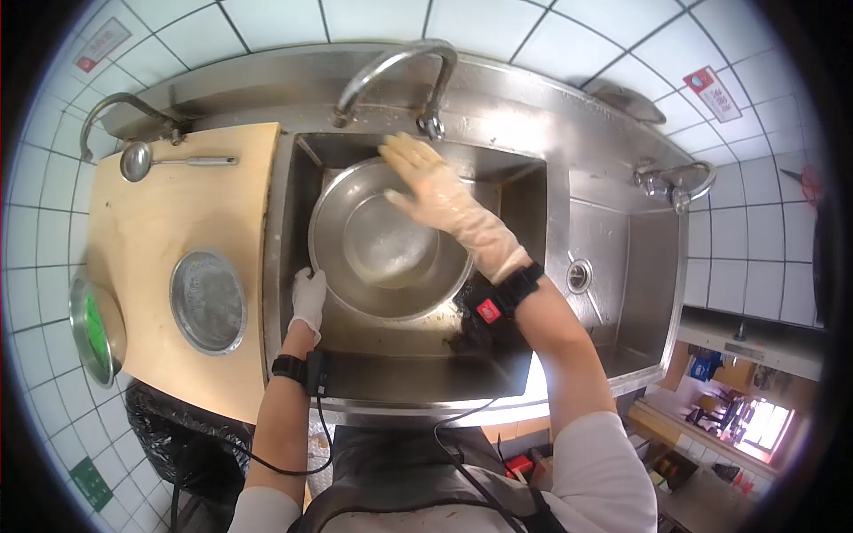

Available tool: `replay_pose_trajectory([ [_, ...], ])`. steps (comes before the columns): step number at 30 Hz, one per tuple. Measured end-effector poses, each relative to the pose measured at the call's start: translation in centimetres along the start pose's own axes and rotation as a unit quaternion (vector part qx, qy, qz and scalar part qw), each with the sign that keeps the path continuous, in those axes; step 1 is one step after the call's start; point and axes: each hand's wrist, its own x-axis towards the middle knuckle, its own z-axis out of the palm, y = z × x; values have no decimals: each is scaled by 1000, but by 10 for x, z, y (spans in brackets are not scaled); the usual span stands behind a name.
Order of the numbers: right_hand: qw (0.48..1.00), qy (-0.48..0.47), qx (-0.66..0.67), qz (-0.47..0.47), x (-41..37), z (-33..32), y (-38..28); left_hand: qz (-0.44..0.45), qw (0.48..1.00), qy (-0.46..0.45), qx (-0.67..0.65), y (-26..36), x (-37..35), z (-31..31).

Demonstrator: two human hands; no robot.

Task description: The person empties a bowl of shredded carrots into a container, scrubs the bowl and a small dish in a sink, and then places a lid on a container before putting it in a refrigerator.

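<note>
A large round metal basin sits in the left sink, with a little cloudy liquid at its bottom. My left hand, in a thin whitish glove, is at the basin's left rim, its fingers closed on the edge. Over the basin's upper right side reaches my right hand in a longer translucent glove. Its fingers are stretched toward the back of the sink, thumb apart, and nothing is in them. Just beyond the fingertips rises the curved faucet. Something dark lies in the sink below my right wrist.
Left of the sink, a wooden board carries a ladle and an oval metal dish. A metal bowl with something green stands at its far left. Another sink and its faucet are on the right.
</note>
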Motion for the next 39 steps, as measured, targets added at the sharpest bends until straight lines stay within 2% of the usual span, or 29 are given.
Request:
replay_pose_trajectory([
  [1,999,7,13,-39,9,1,-7,-3,1000,-4,7,9,-6,-1],
  [3,999,36,30,-28,21,-5,-11,-36,998,-18,-38,41,-21,-9],
  [5,968,184,36,166,24,-14,-4,-40,998,-38,-44,46,-18,-9],
  [6,941,258,-1,217,19,-18,-4,-44,996,-64,-51,46,-17,-11],
  [7,923,281,-52,257,12,-4,6,-49,996,-59,-50,40,-11,-8],
  [9,927,151,93,330,-3,15,12,-28,987,-77,-138,34,-3,-2],
  [13,941,142,75,299,-7,19,10,-32,993,-57,-103,43,-2,-3],
  [15,964,99,25,246,-8,15,9,-43,992,-66,-101,47,-2,-2],
  [16,963,100,23,249,-9,14,10,-42,992,-69,-99,41,3,0],
  [19,972,71,-25,221,-10,13,13,-16,995,-58,-74,35,14,4],
  [21,984,50,-55,164,-11,10,14,-7,995,-47,-92,40,14,4],
  [25,983,55,-17,173,-22,-1,13,4,995,-61,-72,50,18,0],
  [27,941,130,63,308,-57,1,20,17,997,-45,-65,44,28,4],
  [29,870,171,50,460,-116,10,33,18,998,-33,-45,50,30,5],
  [30,828,133,6,544,-143,11,29,14,1000,-19,-20,52,30,5],
  [31,807,78,-68,581,-182,30,34,15,999,-16,-26,53,27,5],
  [32,807,-20,-98,582,-220,48,34,18,999,-6,-44,57,20,7],
  [33,783,-201,-41,588,-250,61,36,22,998,3,-62,64,13,9],
  [34,721,-326,-41,610,-251,62,19,22,998,2,-63,77,2,9],
  [35,688,-387,-25,613,-271,80,17,76,993,4,-89,94,-14,7],
  [36,677,-388,-26,624,-280,93,5,128,985,6,-116,106,-27,5],
  [37,675,-387,-27,627,-289,104,-3,128,985,2,-116,114,-35,3],
  [39,702,-377,-114,593,-301,114,-5,137,983,5,-124,128,-45,4],
])
